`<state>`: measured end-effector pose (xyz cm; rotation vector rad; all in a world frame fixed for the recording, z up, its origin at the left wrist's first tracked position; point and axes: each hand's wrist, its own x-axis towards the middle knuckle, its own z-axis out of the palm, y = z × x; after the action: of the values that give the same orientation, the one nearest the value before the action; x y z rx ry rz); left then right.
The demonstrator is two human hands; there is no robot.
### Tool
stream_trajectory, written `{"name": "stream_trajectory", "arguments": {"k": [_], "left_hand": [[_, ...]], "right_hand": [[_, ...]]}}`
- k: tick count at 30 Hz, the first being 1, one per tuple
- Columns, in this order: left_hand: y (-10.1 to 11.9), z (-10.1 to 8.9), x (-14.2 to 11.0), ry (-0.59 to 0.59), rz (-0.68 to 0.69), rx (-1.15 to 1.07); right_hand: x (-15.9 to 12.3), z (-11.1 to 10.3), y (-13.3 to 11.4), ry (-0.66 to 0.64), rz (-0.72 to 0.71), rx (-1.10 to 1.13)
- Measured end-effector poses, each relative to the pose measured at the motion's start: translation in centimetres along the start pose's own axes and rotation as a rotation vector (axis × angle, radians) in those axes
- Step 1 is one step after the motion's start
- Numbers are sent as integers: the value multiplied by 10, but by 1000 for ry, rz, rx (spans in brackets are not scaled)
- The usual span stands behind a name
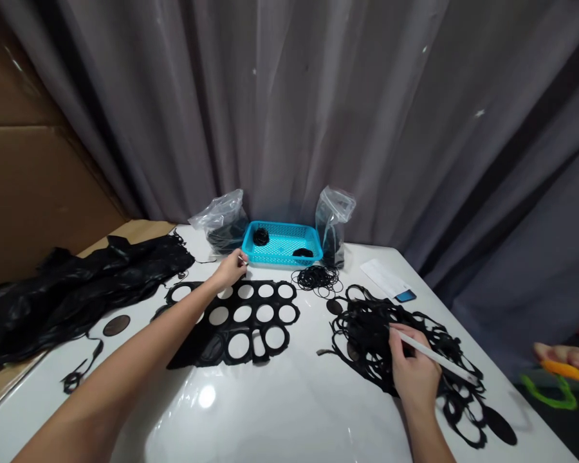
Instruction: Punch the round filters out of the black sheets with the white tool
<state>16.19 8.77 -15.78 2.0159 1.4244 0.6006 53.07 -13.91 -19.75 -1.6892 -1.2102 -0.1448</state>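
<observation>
My left hand is closed in a pinch at the near left corner of a blue plastic basket. A small pale thing shows at its fingertips, too little of it to name. Below that arm lies a black rubber sheet with rows of round holes, partly hidden by the arm. My right hand is closed around a long, thin whitish tool, over a tangled heap of black rubber scraps. Between the two hands, near the basket, sits a loose pile of thin black rubber rings.
Clear plastic bags of black pieces, a left bag and a right bag, flank the basket. Black sheets are heaped at left, beside a cardboard box. Another person's hand holds an orange and green thing at far right.
</observation>
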Motion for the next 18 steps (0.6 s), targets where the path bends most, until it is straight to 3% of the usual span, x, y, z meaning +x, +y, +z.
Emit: {"name": "stream_trajectory", "arguments": {"k": [2,4,8,10,13,16,18], "left_hand": [[29,20,0,6,91,-51],[70,53,0,-29,212,-104],[157,128,-13,-208,483,-186],[183,149,-27,-322,627,-210],[182,149,-61,-404,735,-212],[143,120,-109,-425,726,-189],[111,93,-145,-406,688,-156]], "right_hand": [[0,0,-1,45,26,-5],[0,0,-3,117,39,-5],[0,-4,-11,275,-21,8],[3,-11,-16,348,-60,-7],[13,-26,-29,430,-78,-67],[27,-34,-48,508,-85,-84],[32,-27,-66,521,-138,-15]]}}
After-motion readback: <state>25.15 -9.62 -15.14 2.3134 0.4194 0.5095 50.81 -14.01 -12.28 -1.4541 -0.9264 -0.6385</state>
